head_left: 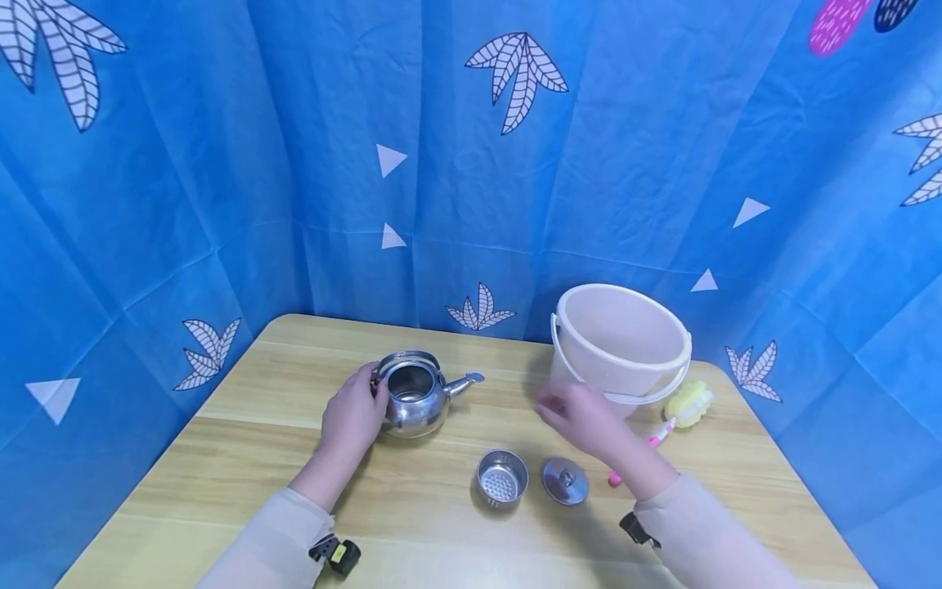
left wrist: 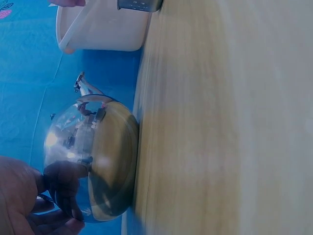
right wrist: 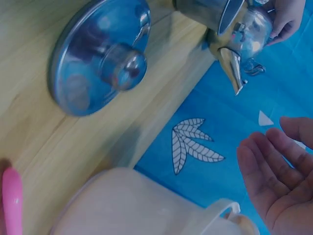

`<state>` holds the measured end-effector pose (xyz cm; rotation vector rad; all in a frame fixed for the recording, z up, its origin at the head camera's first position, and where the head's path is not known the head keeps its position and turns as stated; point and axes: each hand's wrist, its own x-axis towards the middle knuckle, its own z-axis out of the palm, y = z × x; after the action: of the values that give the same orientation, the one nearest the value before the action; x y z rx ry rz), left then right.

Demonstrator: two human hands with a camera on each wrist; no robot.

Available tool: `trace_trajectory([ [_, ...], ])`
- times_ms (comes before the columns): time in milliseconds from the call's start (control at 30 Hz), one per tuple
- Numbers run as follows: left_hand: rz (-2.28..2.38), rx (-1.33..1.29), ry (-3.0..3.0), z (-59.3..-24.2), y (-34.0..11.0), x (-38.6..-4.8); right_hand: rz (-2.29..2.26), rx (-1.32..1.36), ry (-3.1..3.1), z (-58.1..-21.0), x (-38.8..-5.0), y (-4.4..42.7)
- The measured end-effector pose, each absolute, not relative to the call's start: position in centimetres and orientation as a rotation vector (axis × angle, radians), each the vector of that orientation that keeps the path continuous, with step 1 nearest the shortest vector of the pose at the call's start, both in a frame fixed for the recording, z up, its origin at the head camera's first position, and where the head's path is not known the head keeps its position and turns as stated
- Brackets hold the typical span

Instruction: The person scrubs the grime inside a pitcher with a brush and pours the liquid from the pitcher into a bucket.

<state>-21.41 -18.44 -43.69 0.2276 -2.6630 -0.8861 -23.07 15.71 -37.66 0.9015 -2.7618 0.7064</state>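
Observation:
A shiny steel teapot [head_left: 418, 409] stands lidless on the table, its spout pointing right. My left hand [head_left: 355, 415] holds it at the left side, by the handle near the rim; in the left wrist view, fingers [left wrist: 54, 224] lie against the pot's rounded side. Over the table, before the white bucket [head_left: 621, 327], hovers my right hand [head_left: 581, 413]. Its fingers are loosely bent with nothing in them, as the right wrist view shows. Below, between the hands, sit a perforated steel strainer cup [head_left: 503, 477] and, beside it, a round steel lid [head_left: 565, 481] with its knob up.
A brush with a yellow sponge head [head_left: 688, 404] and pink handle [head_left: 615, 478] lies right of the bucket, partly behind my right forearm. The bucket's handle hangs down at its front. Blue patterned curtain [head_left: 471, 164] surrounds the wooden table [head_left: 243, 458] at the back and sides.

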Motion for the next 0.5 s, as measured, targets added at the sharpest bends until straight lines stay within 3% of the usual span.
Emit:
trace_trajectory([
  [500, -0.88, 0.222, -2.657, -43.7, -18.5, -21.4, 0.976, 0.848, -2.73, -38.4, -24.0, 12.4],
])
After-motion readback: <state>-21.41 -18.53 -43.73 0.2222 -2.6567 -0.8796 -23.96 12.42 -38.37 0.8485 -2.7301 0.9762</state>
